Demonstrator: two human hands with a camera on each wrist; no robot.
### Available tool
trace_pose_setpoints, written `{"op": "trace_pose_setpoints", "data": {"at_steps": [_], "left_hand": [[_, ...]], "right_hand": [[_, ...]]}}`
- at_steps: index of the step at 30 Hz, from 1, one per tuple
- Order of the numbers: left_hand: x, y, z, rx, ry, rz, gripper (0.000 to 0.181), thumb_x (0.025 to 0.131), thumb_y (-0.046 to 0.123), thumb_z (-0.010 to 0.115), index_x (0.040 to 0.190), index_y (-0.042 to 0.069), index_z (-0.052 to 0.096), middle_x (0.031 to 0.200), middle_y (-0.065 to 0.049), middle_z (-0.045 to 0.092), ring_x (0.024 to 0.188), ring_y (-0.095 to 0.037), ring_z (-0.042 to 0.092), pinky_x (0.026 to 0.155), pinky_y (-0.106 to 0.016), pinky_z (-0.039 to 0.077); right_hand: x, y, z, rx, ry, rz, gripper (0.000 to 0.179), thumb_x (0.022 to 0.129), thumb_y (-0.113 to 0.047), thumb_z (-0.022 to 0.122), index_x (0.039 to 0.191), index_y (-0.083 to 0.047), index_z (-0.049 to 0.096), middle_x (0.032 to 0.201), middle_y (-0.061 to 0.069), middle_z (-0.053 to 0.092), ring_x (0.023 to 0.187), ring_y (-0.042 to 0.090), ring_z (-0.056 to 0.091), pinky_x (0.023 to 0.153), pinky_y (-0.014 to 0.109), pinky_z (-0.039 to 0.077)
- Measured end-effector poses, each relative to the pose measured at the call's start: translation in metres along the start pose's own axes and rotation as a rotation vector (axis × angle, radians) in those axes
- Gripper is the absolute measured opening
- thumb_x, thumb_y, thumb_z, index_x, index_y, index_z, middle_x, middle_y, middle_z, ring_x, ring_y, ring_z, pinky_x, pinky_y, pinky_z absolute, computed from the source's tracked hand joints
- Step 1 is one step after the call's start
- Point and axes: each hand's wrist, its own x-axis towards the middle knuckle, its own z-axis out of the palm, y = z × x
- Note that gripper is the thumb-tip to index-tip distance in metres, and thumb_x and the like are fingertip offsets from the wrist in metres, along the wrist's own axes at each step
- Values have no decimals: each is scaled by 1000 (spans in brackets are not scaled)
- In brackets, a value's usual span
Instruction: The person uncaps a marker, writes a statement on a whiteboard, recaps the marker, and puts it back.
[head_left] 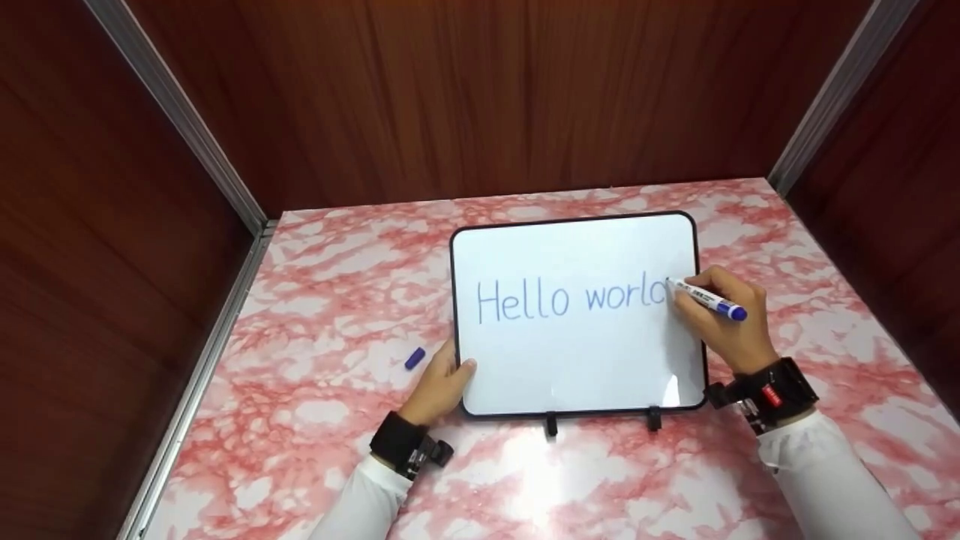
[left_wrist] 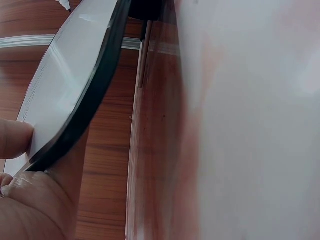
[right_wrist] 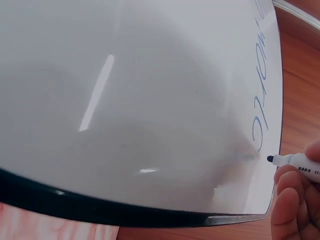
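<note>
A whiteboard (head_left: 585, 360) with a black frame stands propped on small black feet, bearing "Hello" and most of "world" in blue handwriting. My left hand (head_left: 439, 386) grips its lower left edge, thumb on the front face; the left wrist view shows the frame between thumb and palm (left_wrist: 35, 205). In my right hand (head_left: 727, 322) a white marker (head_left: 705, 298) with a blue end is pinched, its tip close to the last letter. The right wrist view shows the marker's dark tip (right_wrist: 270, 159) uncapped beside the blue lettering (right_wrist: 259, 90).
A blue marker cap (head_left: 415, 358) lies on the table left of the board. The table (head_left: 322, 450) has a red and white marbled top. Dark wood-look panels (head_left: 480, 97) with metal corner strips enclose it at the back and sides.
</note>
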Motion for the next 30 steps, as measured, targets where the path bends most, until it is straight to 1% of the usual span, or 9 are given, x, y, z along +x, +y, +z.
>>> {"op": "trace_pose_setpoints", "data": {"at_steps": [2,4,9,13,19,24,27,30], "left_hand": [[0,0,0,8,3,-9,52,94,-8,43,145,-9,32,136,-25,50,119,-28,52,104,-38,40],[0,1,0,17,5,-13,53,94,-8,44,146,-9,32,138,-24,48,120,-28,51,105,-38,40],[0,2,0,5,2,-13,49,94,-8,43,143,-10,35,134,-25,51,118,-28,53,103,-38,41],[0,2,0,0,2,-8,48,94,-9,42,142,-11,35,133,-25,52,118,-27,53,104,-37,40],[0,1,0,-35,-13,-11,49,95,-9,41,142,-11,33,131,-25,54,114,-28,55,101,-37,43],[0,2,-1,-33,-11,-18,49,96,-7,42,143,-10,33,132,-24,54,114,-26,56,102,-35,43],[0,2,-1,-37,-12,-32,48,96,-7,43,144,-8,34,130,-22,55,112,-26,57,100,-34,45],[-1,2,0,-37,-15,-33,50,96,-7,42,145,-8,33,132,-22,54,114,-26,56,101,-35,44]], "right_hand": [[1,1,1,4,3,1,12,73,6,77,79,2,66,72,10,68,58,6,56,52,8,43],[3,3,2,7,6,-2,13,73,6,76,80,2,67,72,10,68,59,6,56,52,8,42],[8,4,3,-4,7,-27,11,74,3,76,80,-2,68,71,2,68,58,6,57,53,10,43],[11,3,3,0,0,-39,9,75,0,76,80,-3,69,72,0,69,59,6,58,53,11,44],[11,2,3,-2,-3,-38,9,76,-3,77,81,-5,70,72,2,69,59,6,58,54,10,43],[10,1,3,-6,-2,-31,10,75,-4,79,80,-5,70,73,3,70,60,6,58,54,10,43],[9,3,3,-8,-9,-37,9,75,-3,78,79,-4,69,72,2,69,59,7,59,53,10,44],[8,6,3,-11,-17,-49,9,74,-1,77,76,-5,68,69,-1,68,57,7,58,51,12,43]]}}
